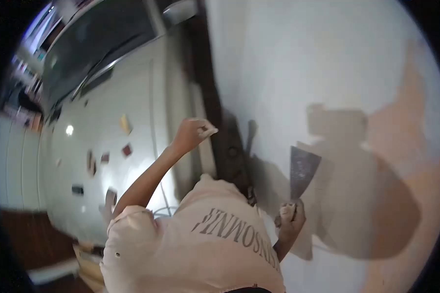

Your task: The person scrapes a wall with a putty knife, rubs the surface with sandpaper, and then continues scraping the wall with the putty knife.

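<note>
My right hand (291,217) grips the handle of a putty knife (304,171), its broad dark blade pointing up beside the wall (278,58). The blade has pale smears on it. My left hand (195,134) is raised with fingers curled together, between the car and the wall; its fingertips look whitish. I cannot tell whether anything is pinched in them. The wall is coated white, with peach patches (401,122) at the right, and shadows of my head and the knife fall across it.
A pale car's hood (132,88) fills the left, with its windshield (107,34) and side mirror (180,10) above. Several small dark and reddish pieces, and a yellowish piece (125,124), lie on the hood. A narrow dark gap (225,146) runs between car and wall.
</note>
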`<state>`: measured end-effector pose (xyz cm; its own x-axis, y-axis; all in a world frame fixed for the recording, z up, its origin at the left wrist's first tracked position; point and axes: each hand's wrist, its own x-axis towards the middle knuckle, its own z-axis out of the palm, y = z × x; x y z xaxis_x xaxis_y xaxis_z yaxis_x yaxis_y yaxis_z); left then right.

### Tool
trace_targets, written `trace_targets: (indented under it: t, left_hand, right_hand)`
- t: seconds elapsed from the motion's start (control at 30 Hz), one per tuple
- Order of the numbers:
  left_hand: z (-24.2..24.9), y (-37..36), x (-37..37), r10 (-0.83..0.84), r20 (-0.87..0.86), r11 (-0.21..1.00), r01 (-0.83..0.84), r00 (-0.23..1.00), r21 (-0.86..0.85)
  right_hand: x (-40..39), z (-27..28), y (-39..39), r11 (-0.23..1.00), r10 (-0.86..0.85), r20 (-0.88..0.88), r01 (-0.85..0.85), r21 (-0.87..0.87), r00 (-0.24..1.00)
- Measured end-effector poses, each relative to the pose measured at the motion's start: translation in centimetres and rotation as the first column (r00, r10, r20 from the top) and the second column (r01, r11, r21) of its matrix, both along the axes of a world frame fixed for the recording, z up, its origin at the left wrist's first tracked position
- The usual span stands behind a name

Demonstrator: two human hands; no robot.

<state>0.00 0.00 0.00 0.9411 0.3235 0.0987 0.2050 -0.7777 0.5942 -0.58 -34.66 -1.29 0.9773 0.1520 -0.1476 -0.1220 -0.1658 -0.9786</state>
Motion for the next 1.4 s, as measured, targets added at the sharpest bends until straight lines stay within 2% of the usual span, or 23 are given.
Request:
trace_targets:
  t: [0.1,0.17,0.23,0.37,0.43,0.5,0.67,0.77,0.8,0.83,0.87,0.9,0.93,0.97,1.0,1.1,1.17,1.2,1.23,1.27,1.33,1.37,1.4]
  left_hand:
    - [-2.5,-1.0,-7.7,0.081,0.068,0.997,-0.081,0.994,0.007]
    - [-1.8,-0.9,-8.6,0.169,0.134,0.971,-0.188,0.976,0.144]
    - [-5.0,2.1,-14.4,0.302,0.097,0.920,-0.317,0.948,0.229]
    - [-8.0,5.1,-21.0,0.580,0.227,0.766,-0.619,0.782,0.172]
    - [-9.3,6.6,-23.9,0.683,0.215,0.645,-0.715,0.698,0.271]
    - [-10.5,9.1,-25.8,0.721,0.208,0.574,-0.738,0.661,0.354]
    - [-10.8,14.2,-24.6,0.735,0.117,0.582,-0.709,0.668,0.398]
    - [-15.0,18.8,-24.3,0.661,-0.088,0.696,-0.565,0.745,0.444]
    - [-13.8,18.1,-23.5,0.670,-0.150,0.725,-0.597,0.727,0.345]
    - [-14.3,18.4,-23.5,0.580,-0.031,0.774,-0.538,0.814,0.333]
    - [-15.1,19.1,-23.4,0.536,-0.036,0.727,-0.439,0.844,0.527]
    - [-16.4,20.0,-23.9,0.533,-0.036,0.757,-0.458,0.845,0.466]
    - [-14.8,18.5,-22.7,0.684,-0.068,0.691,-0.615,0.727,0.380]
    - [-16.6,20.2,-23.4,0.659,-0.064,0.740,-0.632,0.749,0.229]
    - [-15.1,18.3,-21.8,0.674,0.018,0.709,-0.653,0.739,0.265]
    - [-12.4,14.5,-16.7,0.461,-0.074,0.832,-0.460,0.884,-0.310]
    - [-5.4,6.8,-9.7,0.257,-0.208,0.806,-0.328,0.944,-0.493]
    - [-4.8,3.3,-7.4,0.126,-0.102,0.786,-0.162,0.987,-0.596]
    - [-3.8,-0.5,-5.5,0.018,-0.188,0.707,-0.146,0.982,-0.692]
    - [-4.8,-3.2,-4.0,-0.154,-0.035,0.586,0.063,0.987,-0.808]
    - [-1.4,-10.4,-2.0,-0.437,0.183,0.165,0.279,0.880,-0.946]
    - [-1.4,-12.2,-1.1,-0.529,0.229,0.063,0.307,0.817,-0.950]
    - [-3.4,-13.7,-0.4,-0.559,0.149,0.018,0.191,0.816,-0.981]
  right_hand:
    - [-1.2,2.3,-0.4,0.993,0.117,-0.102,-0.116,0.020,0.988]
    - [2.0,5.0,0.4,0.978,0.196,-0.085,-0.189,0.087,0.977]
    - [-0.2,1.7,1.7,0.969,0.232,-0.075,-0.224,0.104,0.970]
    - [1.2,1.9,2.3,0.954,0.289,-0.030,-0.285,0.089,0.957]
    - [1.1,2.5,2.4,0.961,0.273,-0.020,-0.271,0.055,0.962]
    - [0.4,2.1,2.6,0.963,0.254,-0.011,-0.252,0.095,0.967]
    - [-1.2,2.0,2.3,0.971,0.228,-0.076,-0.221,0.090,0.971]
    - [-2.4,1.4,1.4,0.975,0.222,-0.087,-0.223,0.001,0.971]
    - [-2.7,1.3,1.3,0.976,0.201,-0.063,-0.205,-0.076,0.978]
    - [-3.1,1.5,1.1,0.972,0.169,-0.046,-0.174,-0.161,0.985]
    - [-3.6,1.9,1.1,0.990,0.105,-0.097,-0.113,-0.085,0.990]
    - [-3.6,1.5,1.3,0.998,0.056,-0.151,-0.057,-0.001,0.987]
    - [-3.7,1.3,0.8,0.999,0.027,-0.139,-0.022,0.033,0.990]
    - [-3.6,0.9,0.5,0.997,0.009,-0.126,0.000,0.074,0.992]
    - [-4.0,0.6,0.2,0.993,0.001,-0.113,0.012,0.115,0.994]
    - [-4.4,0.1,0.1,0.979,-0.032,-0.027,0.037,0.200,0.999]
    - [-3.5,0.6,0.3,0.966,-0.015,-0.038,0.025,0.257,0.999]
    - [-3.5,0.1,0.1,0.958,-0.012,-0.027,0.019,0.285,1.000]
    - [-3.6,-0.2,-0.1,0.951,-0.006,-0.008,0.008,0.310,1.000]
    - [-3.7,-0.3,-0.3,0.958,-0.003,0.022,-0.004,0.287,1.000]
    - [-4.2,0.5,0.4,0.907,-0.049,-0.019,0.053,0.417,0.999]
    - [-4.5,1.3,1.0,0.873,-0.068,-0.054,0.086,0.480,0.996]
    - [-4.4,1.5,1.1,0.832,-0.048,-0.039,0.061,0.551,0.998]
